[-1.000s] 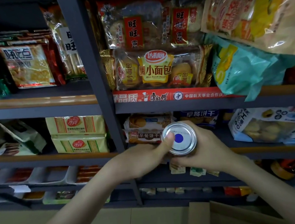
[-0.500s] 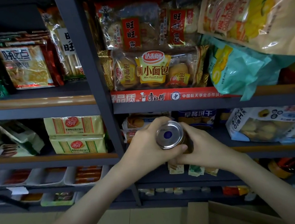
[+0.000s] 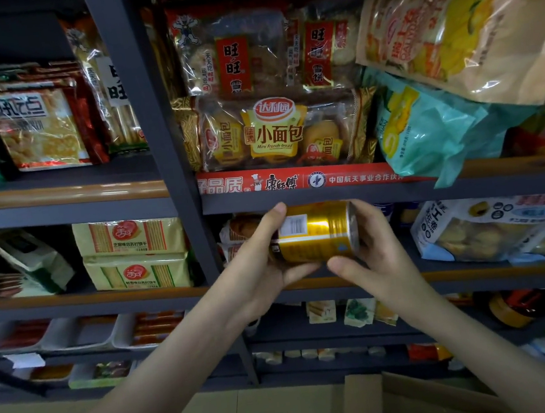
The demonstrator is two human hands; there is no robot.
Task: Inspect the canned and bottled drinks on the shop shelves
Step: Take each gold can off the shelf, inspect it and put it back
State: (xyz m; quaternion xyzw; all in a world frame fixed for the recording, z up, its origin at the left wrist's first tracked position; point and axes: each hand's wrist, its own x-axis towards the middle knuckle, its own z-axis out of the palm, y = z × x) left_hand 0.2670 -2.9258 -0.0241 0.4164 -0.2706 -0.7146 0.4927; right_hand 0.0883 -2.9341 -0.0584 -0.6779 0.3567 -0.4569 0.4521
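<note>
Can [image 3: 316, 232] gold, sideways | left hand [image 3: 254, 269] and right hand [image 3: 377, 259] grip its ends | contents unseen

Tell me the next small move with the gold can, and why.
Probably roll the gold can slightly toward the camera. It lies sideways, gripped by the left hand and the right hand. Its white label sits near the can's upper edge, right beside the left fingers, so it does not face the camera squarely.
</note>
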